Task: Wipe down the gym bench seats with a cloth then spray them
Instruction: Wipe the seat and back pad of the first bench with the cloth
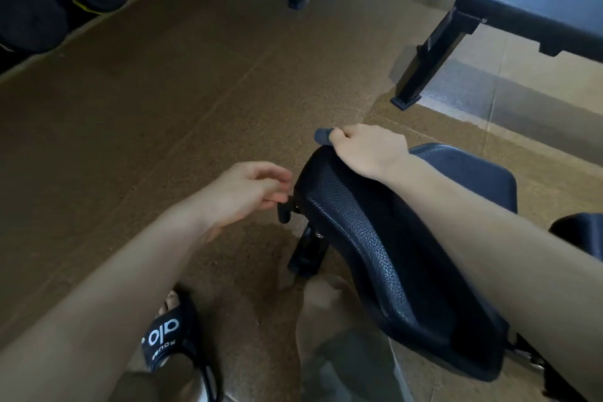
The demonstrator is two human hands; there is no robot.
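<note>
The right hand grips a soft, limp cloth, bunched at the padded seat's far edge. The left hand hovers loosely curled, empty, beside the seat's left edge. The grained vinyl likely wipes slick.

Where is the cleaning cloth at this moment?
In the head view, the dark cloth is bunched in the right hand at the far top edge of the nearest black bench pad, right of centre.
</note>
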